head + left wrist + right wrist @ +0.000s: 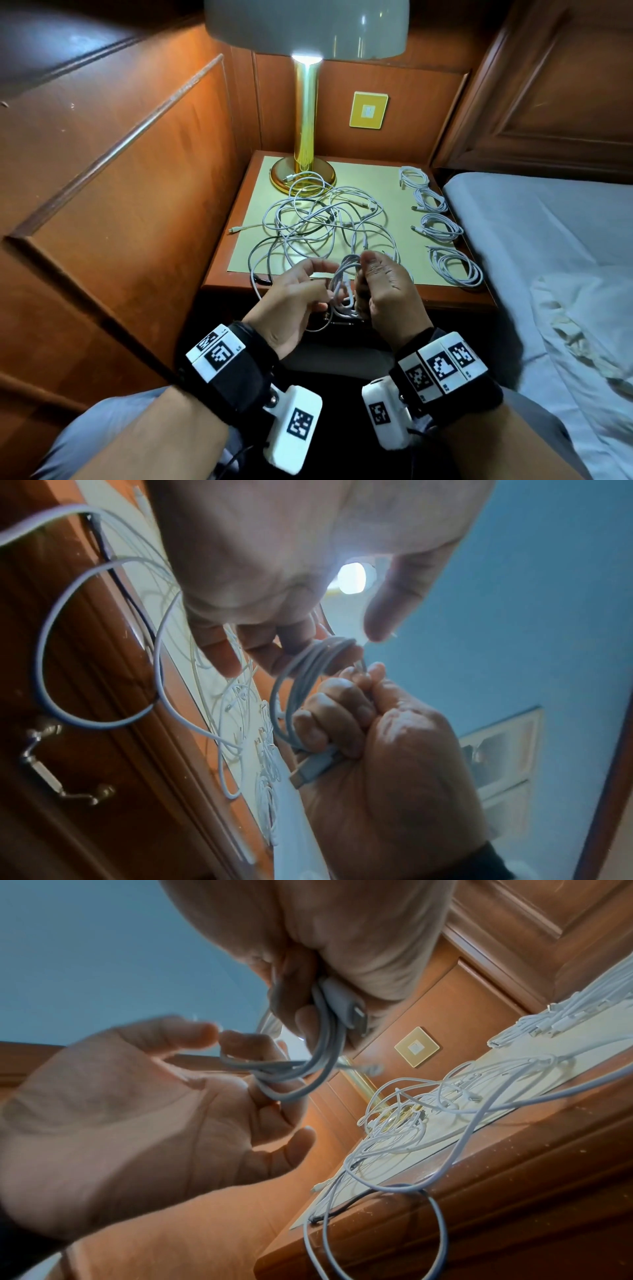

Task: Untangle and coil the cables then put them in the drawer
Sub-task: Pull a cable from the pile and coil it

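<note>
The right hand (pixel 387 291) is fisted around a half-wound white cable coil (pixel 344 287), its plug (pixel 313 767) jutting below the fingers. The left hand (pixel 294 301) pinches the coil's loops between thumb and fingers. Beyond them a tangle of cables (pixel 322 222) lies on the table (pixel 448 296), with four coiled cables (pixel 440 226) along its right edge beside the bed (pixel 548 246).

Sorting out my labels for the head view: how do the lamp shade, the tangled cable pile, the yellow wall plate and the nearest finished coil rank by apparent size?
1. lamp shade, though nearness to the camera may inflate it
2. tangled cable pile
3. nearest finished coil
4. yellow wall plate, close to the coil
</note>
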### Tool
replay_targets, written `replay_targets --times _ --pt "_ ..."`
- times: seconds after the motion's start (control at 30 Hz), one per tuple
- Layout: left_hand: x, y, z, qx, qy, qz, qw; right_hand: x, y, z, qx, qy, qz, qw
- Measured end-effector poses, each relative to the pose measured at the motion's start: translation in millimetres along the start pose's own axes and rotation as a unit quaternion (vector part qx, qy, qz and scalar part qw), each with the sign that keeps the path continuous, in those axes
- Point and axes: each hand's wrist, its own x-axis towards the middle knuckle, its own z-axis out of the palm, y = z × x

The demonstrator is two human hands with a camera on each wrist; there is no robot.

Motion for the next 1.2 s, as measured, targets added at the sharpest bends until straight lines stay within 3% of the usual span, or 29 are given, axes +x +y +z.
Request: replay_targets --times 0.17,0.37,0.5,0.53,0.57,0.63,0.7,0.77,0.83,0.9,1.07,1.17,1.2 --pt "2.0 -3.6 2.1 0.077 0.021 0.021 0.997 2.6 10.0 1.2 -0.079 0.01 -0.029 0.996" --pt "3.0 -9.8 -6.9 0.207 0.136 0.096 0.964 5.9 13.7 -1.4 -0.09 0.02 -0.032 0.995" --pt "4.1 -12.4 -12.1 0.408 0.174 0.163 0.881 4.0 12.7 -1.1 -0.159 0.024 -0.067 0.985" --pt "3.2 -11.1 -9.7 0.408 0.164 0.168 0.882 3.6 10.9 -1.1 -0.18 0.034 -0.078 0.98" --pt "2.9 -9.9 -8.2 0.375 0.146 0.168 0.9 4.1 9.5 -2.3 -0.197 0.047 -0.09 0.975" --pt "1.5 -3.1 -5.3 0.219 0.114 0.126 0.961 7.2 7.5 -7.8 -0.206 0.074 -0.094 0.971" --pt "-0.3 5.0 -7.9 0.101 0.084 0.074 0.989 11.4 5.7 -16.8 -0.181 0.097 -0.076 0.976" --pt "0.7 5.3 -16.5 0.179 0.073 0.082 0.978 14.5 4.0 -25.9 -0.137 0.105 -0.046 0.984" --pt "0.5 1.3 -22.0 0.342 0.063 0.138 0.927 15.6 5.3 -32.3 -0.077 0.097 -0.021 0.992" --pt "-0.7 -4.2 -21.7 0.412 0.044 0.153 0.897 14.9 5.4 -32.9 -0.017 0.086 -0.007 0.996" --pt "-5.3 -17.2 -13.4 0.403 -0.049 0.103 0.908 11.6 -3.4 -22.8 0.119 0.093 0.046 0.987" --pt "-3.3 -19.0 -10.6 0.433 -0.018 0.098 0.896 10.1 -6.6 -18.9 0.202 0.069 0.081 0.974" --pt "-2.3 -17.4 -9.9 0.416 0.004 0.095 0.904 9.1 -7.2 -17.3 0.223 0.057 0.092 0.969"
